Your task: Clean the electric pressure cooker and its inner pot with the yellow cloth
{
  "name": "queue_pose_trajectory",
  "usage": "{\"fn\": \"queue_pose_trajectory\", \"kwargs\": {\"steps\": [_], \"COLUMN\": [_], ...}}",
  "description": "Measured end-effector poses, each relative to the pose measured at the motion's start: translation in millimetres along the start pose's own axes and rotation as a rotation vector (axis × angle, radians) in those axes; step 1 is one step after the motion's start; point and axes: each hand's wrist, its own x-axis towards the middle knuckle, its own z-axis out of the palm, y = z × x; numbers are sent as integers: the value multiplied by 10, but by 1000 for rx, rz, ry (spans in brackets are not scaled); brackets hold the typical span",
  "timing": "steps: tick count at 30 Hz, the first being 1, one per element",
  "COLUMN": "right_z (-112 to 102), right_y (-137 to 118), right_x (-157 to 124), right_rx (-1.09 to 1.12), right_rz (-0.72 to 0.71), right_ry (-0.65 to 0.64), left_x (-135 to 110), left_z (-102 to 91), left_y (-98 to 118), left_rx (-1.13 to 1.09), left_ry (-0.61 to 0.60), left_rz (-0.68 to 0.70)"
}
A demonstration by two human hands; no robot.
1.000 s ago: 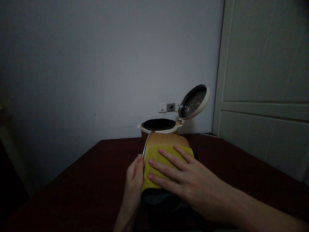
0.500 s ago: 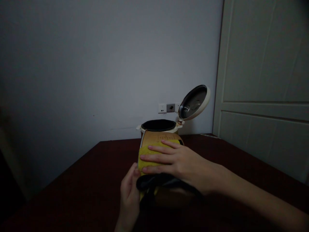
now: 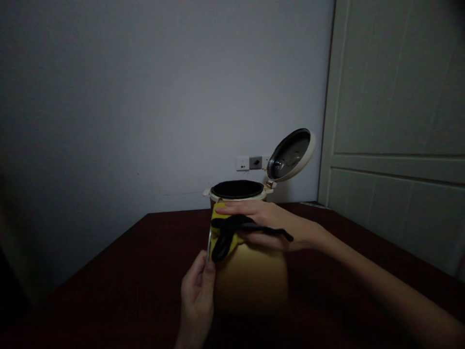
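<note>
A gold-coloured pot (image 3: 254, 281), lying tipped on its side, is in front of me over the dark table. My left hand (image 3: 198, 293) is closed on its rim at the left, thumb against the edge. On the pot's upper side lies a yellow cloth (image 3: 220, 231) with a black cord (image 3: 236, 225) hanging from it. My right hand (image 3: 271, 220) presses the cloth onto the curved surface, palm down, and covers much of it. Just behind stands a rice cooker (image 3: 238, 190), its dark inside showing and its lid (image 3: 292, 155) raised to the right.
The dark red table (image 3: 163, 242) reaches back to a pale wall (image 3: 145, 97). Wall sockets (image 3: 249, 163) sit behind the cooker. A panelled door (image 3: 395, 121) is at the right. The room is dim.
My right hand has slid the cloth up toward the pot's far end, baring more of the gold surface nearer me. The left hand keeps its hold on the rim.
</note>
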Motion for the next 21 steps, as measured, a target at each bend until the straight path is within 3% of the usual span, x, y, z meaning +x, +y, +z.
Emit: {"fn": "queue_pose_trajectory", "kwargs": {"steps": [6,10,16,21], "right_z": [-96,-94,-10,98], "right_y": [208,350,488,699], "right_x": [-48,-140,-235,-298], "right_rx": [319,456,709,937], "right_rz": [260,445,549,629], "right_ry": [-11,104,168,221], "left_x": [-45,-39,-50,-109], "left_z": [17,3,66,157], "left_y": [24,-41,-61,38], "left_rx": [-29,-64,-139,-191], "left_ry": [11,70,82,190], "left_rz": [-67,-124,-188,-200]}}
